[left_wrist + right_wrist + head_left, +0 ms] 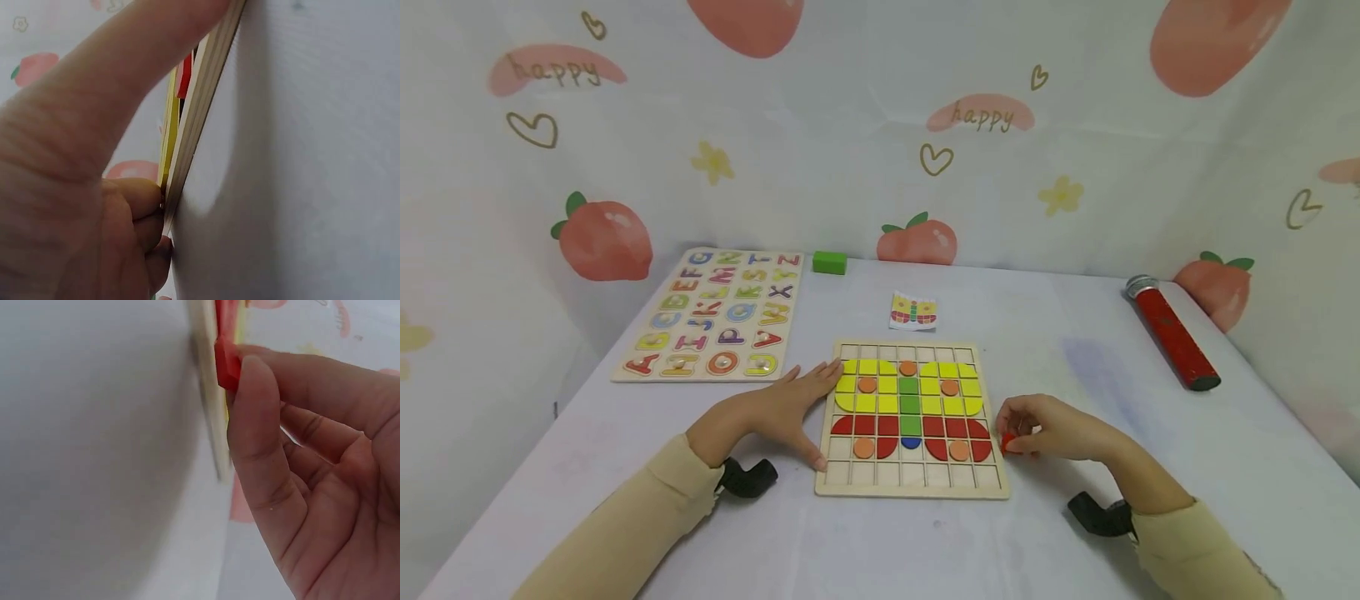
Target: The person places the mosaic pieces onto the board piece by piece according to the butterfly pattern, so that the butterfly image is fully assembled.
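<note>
A wooden grid board (910, 482) lies mid-table, filled in part with yellow, red, green, orange and blue flat pieces in a butterfly pattern. My left hand (786, 408) rests at the board's left edge, fingers spread and straight, thumb near the lower left corner. Beside the right edge, my right hand (1052, 429) pinches a small red piece (227, 365) between thumb and forefinger. In the right wrist view that piece is right at the board's rim. Several bare grid cells show along the top and bottom rows.
Behind the board lies a small picture card (913, 311) with a butterfly pattern. A wooden alphabet puzzle (707, 317) is at the back left, with a green block (830, 263) next to it. A red microphone (1176, 337) lies at the right.
</note>
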The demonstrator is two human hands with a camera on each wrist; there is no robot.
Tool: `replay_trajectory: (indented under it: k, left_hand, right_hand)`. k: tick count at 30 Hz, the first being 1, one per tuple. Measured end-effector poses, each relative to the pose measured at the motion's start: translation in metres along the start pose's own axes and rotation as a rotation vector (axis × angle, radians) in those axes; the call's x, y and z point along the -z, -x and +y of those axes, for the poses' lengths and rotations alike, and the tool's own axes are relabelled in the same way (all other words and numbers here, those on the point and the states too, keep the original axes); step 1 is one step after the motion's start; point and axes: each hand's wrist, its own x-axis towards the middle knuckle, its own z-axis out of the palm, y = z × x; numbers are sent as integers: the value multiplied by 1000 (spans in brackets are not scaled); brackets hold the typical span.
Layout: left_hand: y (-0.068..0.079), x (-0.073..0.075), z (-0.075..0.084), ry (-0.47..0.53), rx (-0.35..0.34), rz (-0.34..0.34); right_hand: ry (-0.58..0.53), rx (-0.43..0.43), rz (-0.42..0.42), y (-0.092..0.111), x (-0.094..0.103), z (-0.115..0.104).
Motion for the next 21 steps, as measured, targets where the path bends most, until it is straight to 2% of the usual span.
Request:
replay_trajectory:
  k: [5,8,14,21]
  left_hand:
    - [-6,2,2,-18,11,-11]
    - [-9,3,3,-21,20,-24]
    - [-17,6,4,-17,31,-57]
    - [-20,10,8,-4,17,-70]
  right_hand:
    - [5,50,12,-6,7,-11]
    - [-17,65,17,-16,5,-23]
    - [-92,109,29,-46,-10,-51]
    - [-146,157,-20,-82,-31,-82]
